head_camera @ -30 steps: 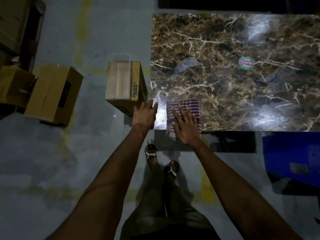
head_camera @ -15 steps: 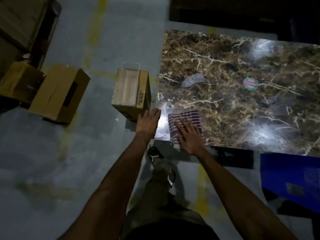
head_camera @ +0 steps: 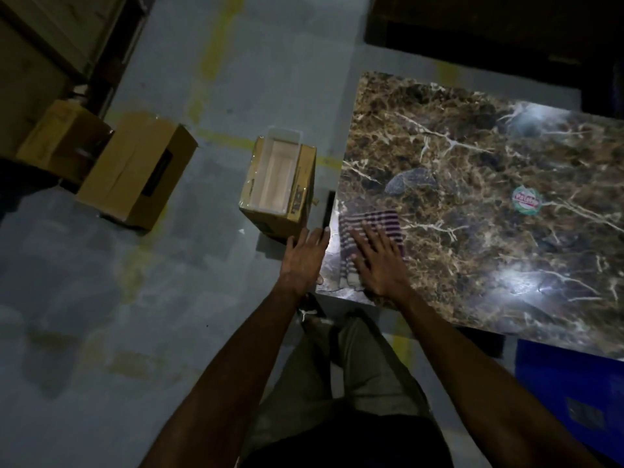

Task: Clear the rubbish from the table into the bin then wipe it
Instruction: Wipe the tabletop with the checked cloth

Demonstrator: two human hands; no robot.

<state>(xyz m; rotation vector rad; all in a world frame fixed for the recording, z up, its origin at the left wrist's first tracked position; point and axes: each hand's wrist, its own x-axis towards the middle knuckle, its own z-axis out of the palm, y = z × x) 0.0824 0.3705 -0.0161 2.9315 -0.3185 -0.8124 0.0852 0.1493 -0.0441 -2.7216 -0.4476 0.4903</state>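
Tabletop (head_camera: 489, 251): brown marble pattern with pale veins, glossy, two bright glare spots on it.

Cloth (head_camera: 381, 224): striped purple and white, lying flat at the near left corner of the tabletop, its near end reaching the front edge.

Clear wrapper (head_camera: 410, 180): greyish, crumpled, flat on the tabletop just beyond the cloth, apart from it.

Round lid (head_camera: 527, 201): white with green rim and red lettering, flat on the tabletop, well to the right of the wrapper.

Bin (head_camera: 280, 187): open cardboard box with a clear liner, standing on the floor just beside the left edge of the tabletop; contents cannot be made out.
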